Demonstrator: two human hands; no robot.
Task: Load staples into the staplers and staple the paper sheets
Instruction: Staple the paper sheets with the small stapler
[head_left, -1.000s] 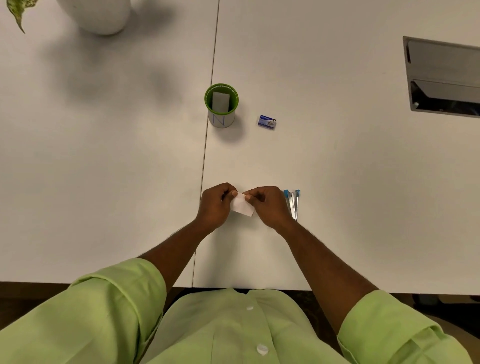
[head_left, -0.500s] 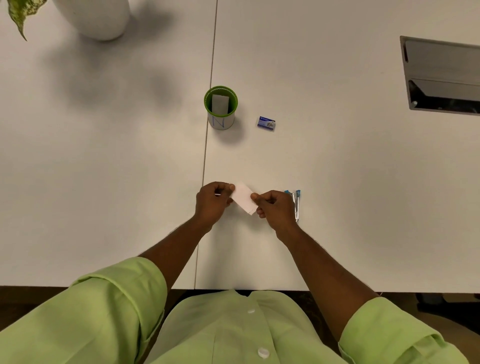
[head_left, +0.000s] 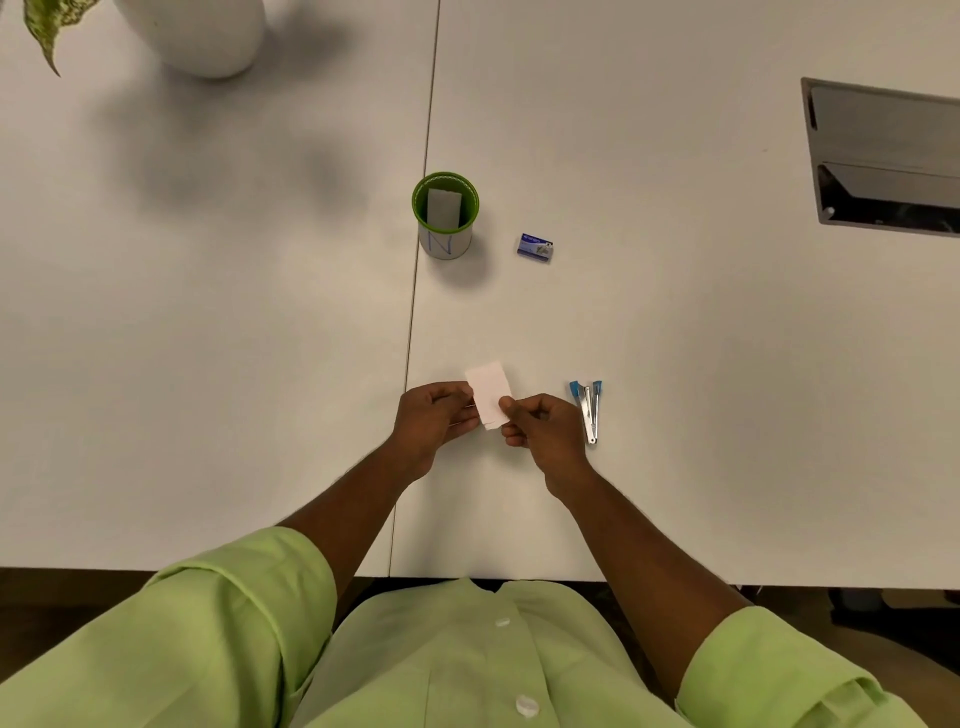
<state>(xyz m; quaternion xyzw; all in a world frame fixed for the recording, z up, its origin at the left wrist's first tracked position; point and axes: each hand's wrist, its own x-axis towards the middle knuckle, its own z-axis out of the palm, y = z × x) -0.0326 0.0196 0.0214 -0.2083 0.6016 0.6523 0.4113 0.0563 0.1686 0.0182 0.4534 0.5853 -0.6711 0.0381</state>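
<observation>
A small stack of white paper slips (head_left: 487, 391) stands nearly upright between my hands above the white table (head_left: 675, 338). My right hand (head_left: 540, 431) pinches its lower right edge. My left hand (head_left: 434, 418) is closed at its left edge, with a thin pale strip showing by the fingers. A small blue-and-silver stapler (head_left: 588, 410) lies swung open on the table just right of my right hand. A blue staple box (head_left: 535, 247) sits farther back. A green-rimmed cup (head_left: 445, 215) holds more white paper.
A white pot (head_left: 197, 31) with a leaf (head_left: 49, 26) stands at the far left. A metal cable hatch (head_left: 888, 156) is set into the table at the far right. A seam (head_left: 415, 332) runs down the table by my left hand.
The paper slips have turned from lying sideways between my hands to pointing away from me. My right hand has dropped lower and nearer, uncovering the stapler.
</observation>
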